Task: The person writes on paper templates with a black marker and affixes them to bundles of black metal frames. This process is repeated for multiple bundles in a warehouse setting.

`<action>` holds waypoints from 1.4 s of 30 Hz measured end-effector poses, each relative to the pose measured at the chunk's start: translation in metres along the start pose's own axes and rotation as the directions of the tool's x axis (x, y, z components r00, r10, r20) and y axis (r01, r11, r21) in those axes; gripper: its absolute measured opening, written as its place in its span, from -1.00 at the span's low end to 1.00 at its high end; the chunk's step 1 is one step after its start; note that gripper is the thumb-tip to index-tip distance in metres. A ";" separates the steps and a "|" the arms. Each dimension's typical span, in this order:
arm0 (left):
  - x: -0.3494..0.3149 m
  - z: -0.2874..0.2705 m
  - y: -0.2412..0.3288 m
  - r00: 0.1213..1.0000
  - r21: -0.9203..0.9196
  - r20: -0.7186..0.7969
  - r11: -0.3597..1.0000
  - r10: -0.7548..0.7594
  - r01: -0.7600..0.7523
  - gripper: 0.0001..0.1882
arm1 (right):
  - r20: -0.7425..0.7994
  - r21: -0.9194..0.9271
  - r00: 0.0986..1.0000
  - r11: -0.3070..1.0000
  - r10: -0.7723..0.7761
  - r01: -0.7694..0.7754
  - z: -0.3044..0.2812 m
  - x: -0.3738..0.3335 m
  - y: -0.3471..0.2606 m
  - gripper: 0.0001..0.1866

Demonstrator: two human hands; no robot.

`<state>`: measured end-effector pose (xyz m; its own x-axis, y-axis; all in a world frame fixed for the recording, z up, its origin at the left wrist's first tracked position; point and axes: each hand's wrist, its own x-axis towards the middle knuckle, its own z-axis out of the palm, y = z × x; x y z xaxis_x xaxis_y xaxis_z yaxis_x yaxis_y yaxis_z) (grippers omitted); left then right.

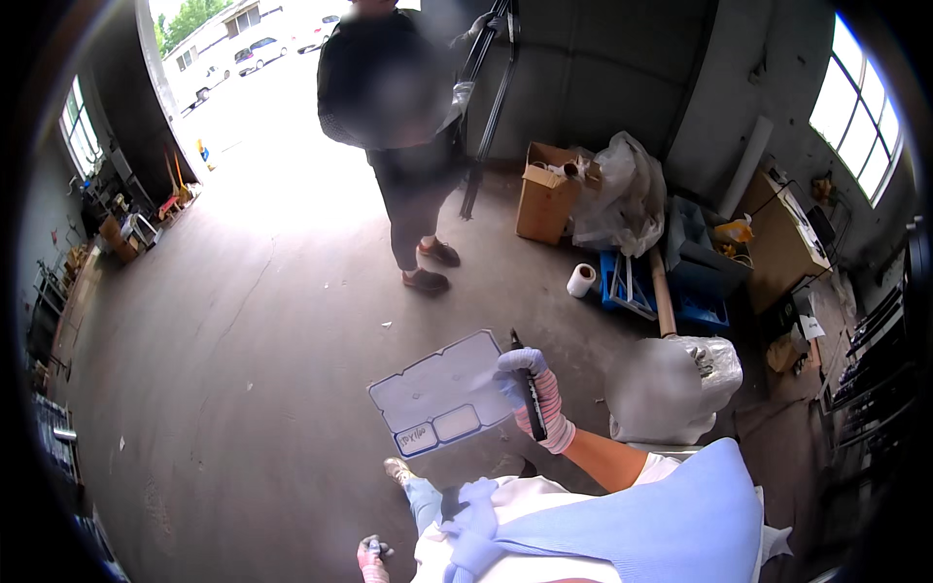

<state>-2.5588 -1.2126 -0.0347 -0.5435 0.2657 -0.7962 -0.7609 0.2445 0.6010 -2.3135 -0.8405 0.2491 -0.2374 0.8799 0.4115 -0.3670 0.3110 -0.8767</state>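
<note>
My right hand [536,396], in a striped pink-and-white glove with bluish fingertips, is closed around a black marker pen [534,403] held upright. The same hand grips the right edge of a white card or label sheet [437,384] with blue borders, two small boxes and some handwriting low on it. Part of that edge is hidden behind my fingers. Low in the picture, beside my leg, my left hand [373,558] hangs in a similar glove. Its fingers are loosely bent and look apart, with nothing visible in them.
A person [394,107] stands ahead, holding long dark metal bars [491,97]. To the right are a cardboard box [547,194], plastic sheeting [622,194], a white roll [581,281], blue crates [705,306] and a plastic-wrapped bundle [717,374]. Racks line both sides.
</note>
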 end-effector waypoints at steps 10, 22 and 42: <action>0.201 0.011 0.260 0.993 0.131 0.098 0.988 0.065 -0.077 -0.91 | 0.023 0.059 0.993 0.992 0.113 -0.115 0.175 0.092 0.122 -0.77; 0.341 0.363 0.549 0.450 0.184 0.893 0.894 0.022 -0.408 -0.79 | -0.108 -0.174 0.992 0.984 -0.060 0.040 0.275 0.266 0.256 -0.71; 0.432 0.468 0.765 0.770 -0.223 0.521 0.930 0.368 -0.294 -0.81 | 0.044 0.269 0.999 0.963 0.012 -0.023 0.384 0.639 0.412 -0.85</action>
<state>-3.2099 -0.4745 0.1131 -0.5141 0.7805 -0.3556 -0.6264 -0.0585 0.7773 -2.9615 -0.2879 0.2464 -0.2811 0.8668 0.4118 -0.5900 0.1823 -0.7865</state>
